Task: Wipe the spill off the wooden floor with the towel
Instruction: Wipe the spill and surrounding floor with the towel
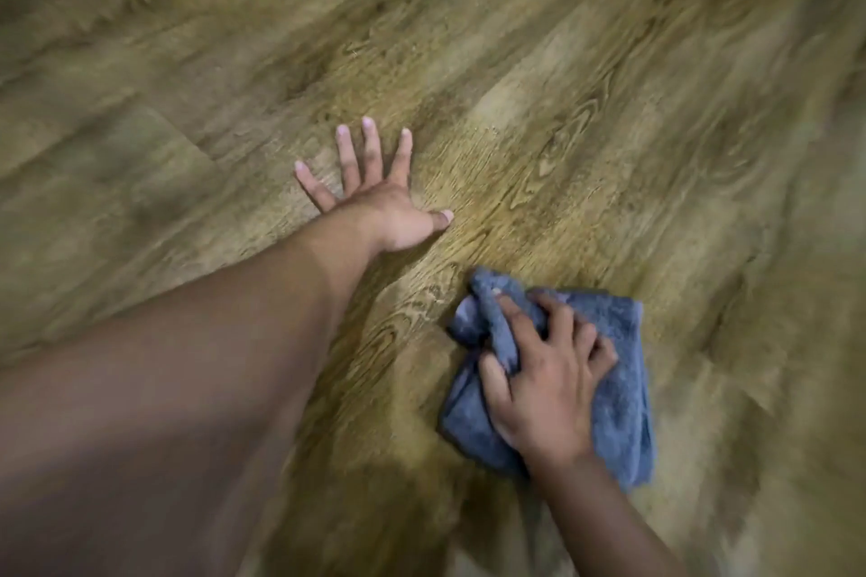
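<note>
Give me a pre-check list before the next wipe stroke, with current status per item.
1. Towel gripped: ok, the right hand has its fingers curled into the bunched blue cloth.
2. Towel touching the floor: ok, it lies on the boards under that hand.
3. Left hand out of the wipe path: ok, it rests flat with fingers spread, apart from the towel, up and to the left of it.
4. Spill located: cannot tell, no wet patch shows plainly in the blurred frame.
5. Floor ahead of the towel free of objects: ok, only bare boards show there.
</note>
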